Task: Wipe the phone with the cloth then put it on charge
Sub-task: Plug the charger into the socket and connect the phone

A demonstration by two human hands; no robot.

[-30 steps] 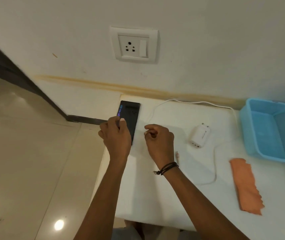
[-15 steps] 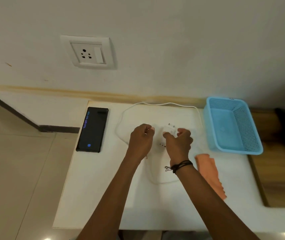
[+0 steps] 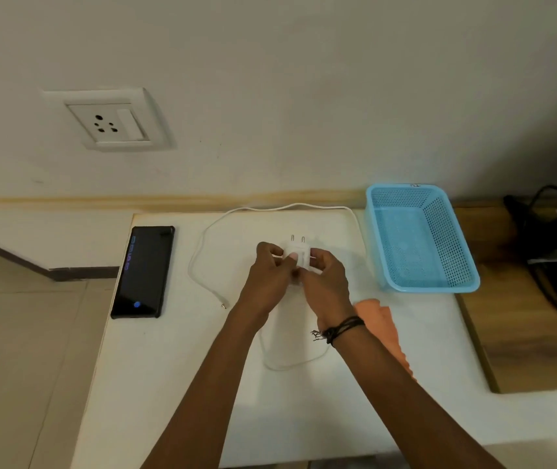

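From the head view, both hands meet over the middle of the white counter, closed together on the white charger adapter, whose two pins point toward the wall. The left hand pinches its near left side; the right hand wraps the right side. The phone lies flat near the counter's left edge, screen lit, well apart from the hands. The cable loops behind the adapter, its free plug end lying loose between the phone and the left hand. The orange cloth lies partly under the right forearm. The wall socket sits above the phone.

Likely risk: lifting the adapter toward the socket could drag the slack cable across the phone, nudging it off the nearby edge.
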